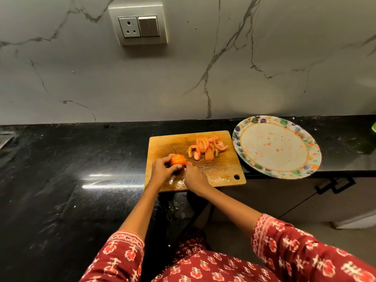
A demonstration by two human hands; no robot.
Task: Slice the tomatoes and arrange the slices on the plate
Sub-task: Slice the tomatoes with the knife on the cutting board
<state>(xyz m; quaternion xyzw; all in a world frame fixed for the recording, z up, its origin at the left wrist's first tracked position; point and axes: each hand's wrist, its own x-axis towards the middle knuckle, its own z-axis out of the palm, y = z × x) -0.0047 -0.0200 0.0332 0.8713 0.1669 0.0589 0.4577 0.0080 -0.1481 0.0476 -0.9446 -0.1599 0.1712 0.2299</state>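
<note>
- left hand (162,169) grips a whole tomato (177,160) near the left end of the cutting board (223,165).
- right hand (195,179) is curled round a knife; its blade tip (175,150) shows behind the tomato.
- a pile of tomato slices (206,148) lies on the board's far right.
- the smeared plate (276,146) sits on the counter (71,159), just right of the board.

We are seeing open black counter (71,159) lying left of the cutting board (221,165), giving clear passage there. On the board, a slice pile (205,148) is crowding the far right corner. The plate (305,159) is sitting just right of the board, overhanging the counter's edge; the marble wall (183,78) is closing off the back.
</note>
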